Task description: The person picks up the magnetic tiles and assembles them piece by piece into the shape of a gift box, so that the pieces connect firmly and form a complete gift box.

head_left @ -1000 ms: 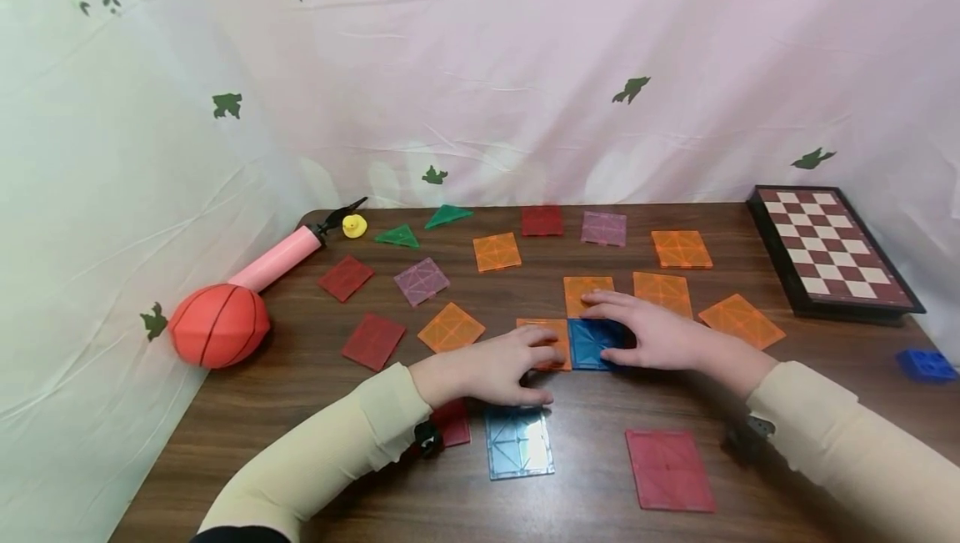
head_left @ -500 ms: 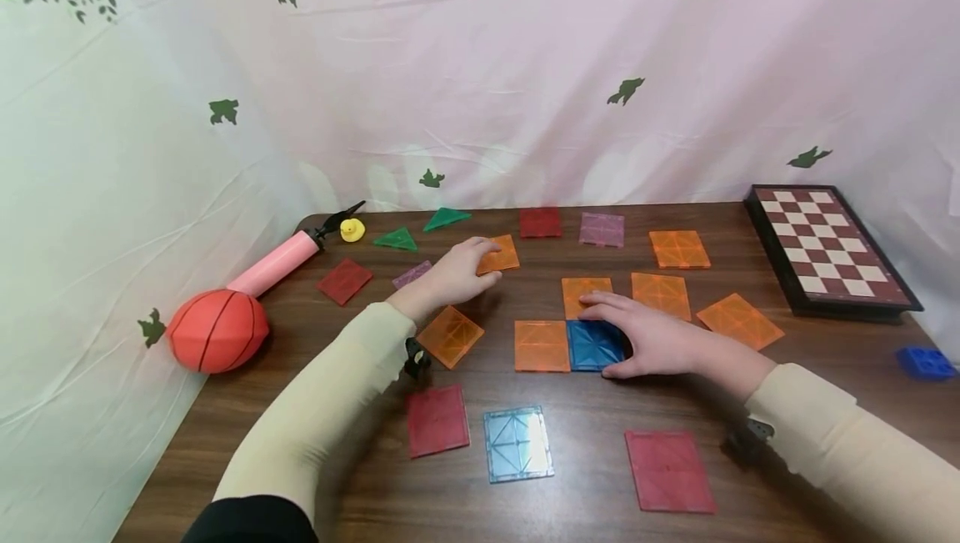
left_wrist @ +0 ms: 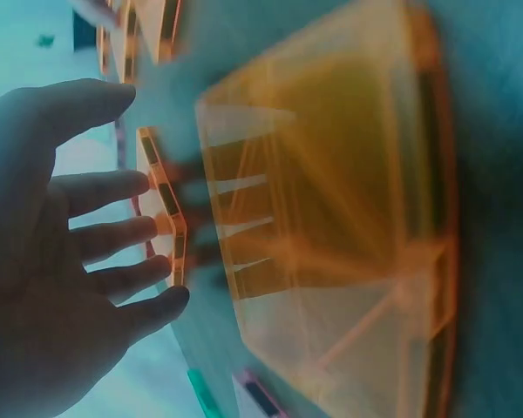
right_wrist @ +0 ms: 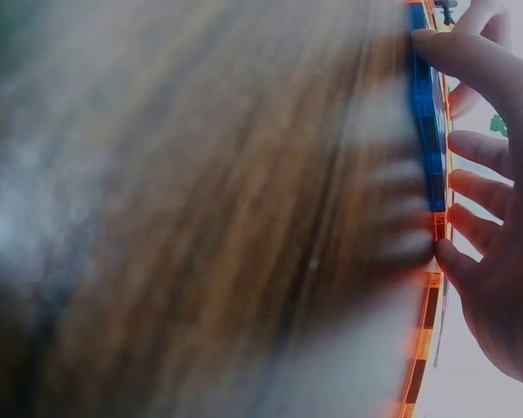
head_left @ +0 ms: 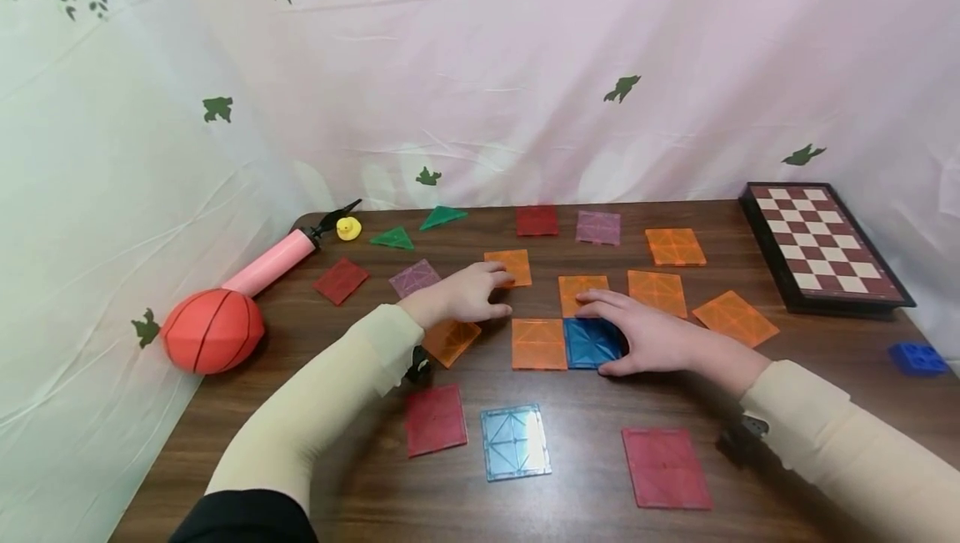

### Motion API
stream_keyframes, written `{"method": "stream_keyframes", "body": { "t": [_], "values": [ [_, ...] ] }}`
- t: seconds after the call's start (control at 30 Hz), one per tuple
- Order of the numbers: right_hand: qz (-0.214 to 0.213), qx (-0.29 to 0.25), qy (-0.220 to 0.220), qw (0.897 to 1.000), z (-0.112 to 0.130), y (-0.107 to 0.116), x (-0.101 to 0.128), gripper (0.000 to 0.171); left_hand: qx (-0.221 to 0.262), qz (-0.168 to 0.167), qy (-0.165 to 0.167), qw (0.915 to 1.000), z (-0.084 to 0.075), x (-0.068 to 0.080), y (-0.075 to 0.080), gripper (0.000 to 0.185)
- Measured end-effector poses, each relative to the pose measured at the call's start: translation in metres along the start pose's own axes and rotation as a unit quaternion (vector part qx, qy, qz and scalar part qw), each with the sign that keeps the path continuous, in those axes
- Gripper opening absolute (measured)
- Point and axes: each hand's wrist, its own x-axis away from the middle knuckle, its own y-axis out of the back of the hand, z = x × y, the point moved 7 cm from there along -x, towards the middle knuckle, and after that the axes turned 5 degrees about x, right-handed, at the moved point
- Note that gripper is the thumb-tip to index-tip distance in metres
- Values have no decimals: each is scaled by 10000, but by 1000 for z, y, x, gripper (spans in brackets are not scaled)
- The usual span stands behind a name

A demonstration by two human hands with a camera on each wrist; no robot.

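My left hand (head_left: pixel 461 297) is flat on the desk (head_left: pixel 585 476) with the fingers stretched out, fingertips resting on the near edge of an orange tile (head_left: pixel 510 266). It isn't pinched, just touched, so that grip is open. My right hand (head_left: pixel 648 334) lies flat over the blue tile (head_left: pixel 588 343), fingers straight and pressing down, so that grip is open too. The blue tile sits edge to edge with another orange square (head_left: pixel 538 344) on its left, roughly mid-desk. There are more tiles scattered around: a light blue one (head_left: pixel 514 441) and two red ones (head_left: pixel 435 419) close to me. A chessboard (head_left: pixel 821 244) sits far right, and a ball (head_left: pixel 213 330) and pink pump (head_left: pixel 270 262) are on the left.
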Motion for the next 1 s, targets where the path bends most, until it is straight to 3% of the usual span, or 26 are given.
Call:
{"method": "stream_keyframes", "body": {
  "t": [0.3,0.6,1.0],
  "values": [
    [18,-5,-43,10000,-1,1,-1,79,147,162,-486,9986,-33,10,-12,61],
    [-5,9,-24,10000,-1,0,-1,78,57,188,-390,9990,-42,16,-17,60],
    [-31,23,37,10000,-1,-3,-2,81,31,112,-693,9975,-55,20,-21,60]
  ]
}}
